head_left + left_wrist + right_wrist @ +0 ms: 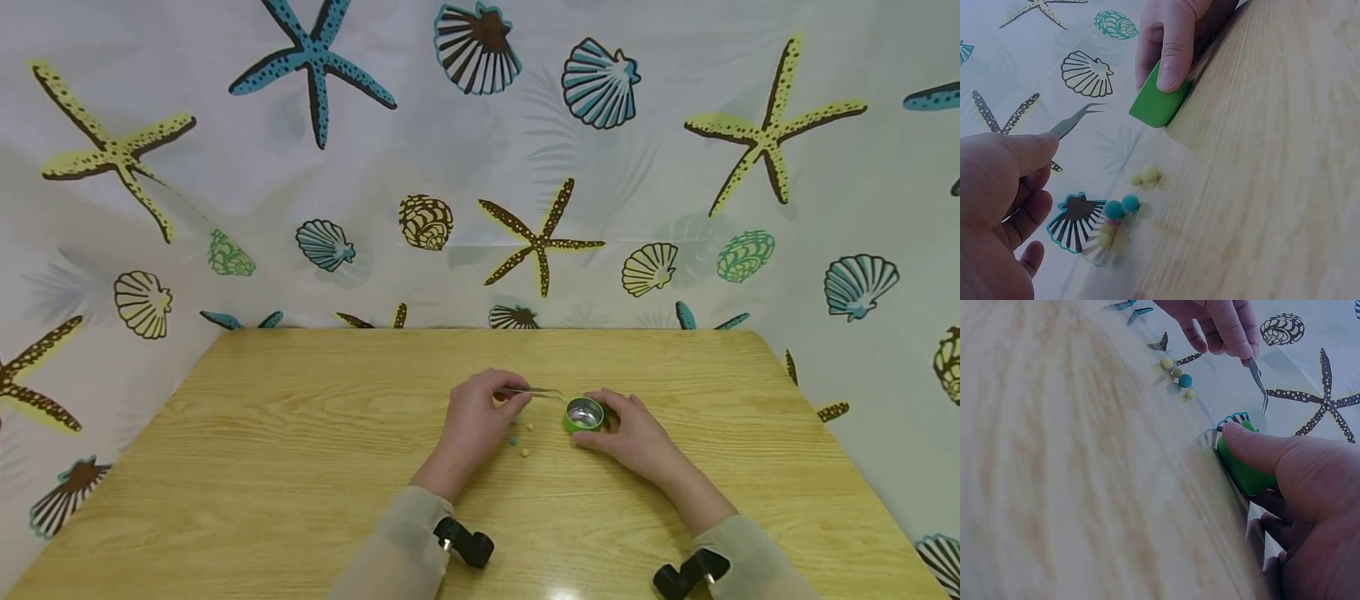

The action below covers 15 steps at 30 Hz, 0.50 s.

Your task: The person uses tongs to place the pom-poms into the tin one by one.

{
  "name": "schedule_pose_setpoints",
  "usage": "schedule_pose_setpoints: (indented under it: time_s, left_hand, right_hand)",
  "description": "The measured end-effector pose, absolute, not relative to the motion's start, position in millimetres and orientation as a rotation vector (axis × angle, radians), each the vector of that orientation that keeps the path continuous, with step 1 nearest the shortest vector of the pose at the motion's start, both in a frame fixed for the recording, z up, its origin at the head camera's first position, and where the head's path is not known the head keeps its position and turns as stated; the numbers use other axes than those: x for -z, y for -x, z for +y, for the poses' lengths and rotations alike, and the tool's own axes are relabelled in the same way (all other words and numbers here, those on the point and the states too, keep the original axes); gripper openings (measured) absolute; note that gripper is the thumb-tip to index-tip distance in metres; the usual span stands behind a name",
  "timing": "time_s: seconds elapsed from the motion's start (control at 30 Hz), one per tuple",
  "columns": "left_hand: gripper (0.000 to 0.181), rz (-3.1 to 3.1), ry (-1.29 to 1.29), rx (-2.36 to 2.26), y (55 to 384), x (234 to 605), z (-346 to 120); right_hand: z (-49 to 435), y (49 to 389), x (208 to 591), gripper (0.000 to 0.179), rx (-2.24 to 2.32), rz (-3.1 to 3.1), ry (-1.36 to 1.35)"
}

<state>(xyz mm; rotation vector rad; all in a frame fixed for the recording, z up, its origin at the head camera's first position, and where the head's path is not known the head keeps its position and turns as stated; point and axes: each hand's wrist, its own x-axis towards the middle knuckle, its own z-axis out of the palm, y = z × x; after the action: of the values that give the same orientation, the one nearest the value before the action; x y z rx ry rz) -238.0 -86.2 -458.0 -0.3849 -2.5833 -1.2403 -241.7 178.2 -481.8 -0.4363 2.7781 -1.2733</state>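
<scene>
The left hand (480,412), just right of centre in the head frame, pinches tweezers (542,390) between thumb and fingers; in the left wrist view its remaining fingers are loosely bent. The tips point toward the cup, and no bead is visible between them. The pinch leaves the slender front portion free, presumably for accuracy at small scale.

The right hand (633,433) grips the green cup (1152,107) by its side wall, thumb on one side and fingers on the other. In the head frame the cup is right of centre, mouth upward. The side grip leaves the mouth clear and probably steadies the cup.

Small beads lie on the desk (262,433) between the hands, left of the cup in the head frame; this placement likely keeps them within short reach of the tips. They include a yellow bead (1150,174) and a teal bead (1114,210).

Materials: the tweezers appear metallic, with bent, fine tips. The cup is short and round, smooth green outside and shiny silver inside; its contents cannot be determined. The beads are round and matte. The desk has a pale wood grain.
</scene>
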Motion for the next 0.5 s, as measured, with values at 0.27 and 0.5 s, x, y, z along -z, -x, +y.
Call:
schedule_pose_setpoints:
  time_s: [0.27,0.5]
  left_hand:
    - [0.009,-2.571,0.322,1.269,234.9,456.1,-106.5]
    - [0.010,-2.566,0.258,1.285,234.2,455.8,-126.4]
  right_hand:
    - [175.4,238.2,477.5,0.070,1.261,2.764,0.398]
    - [176.3,239.9,480.6,0.068,1.266,2.773,0.429]
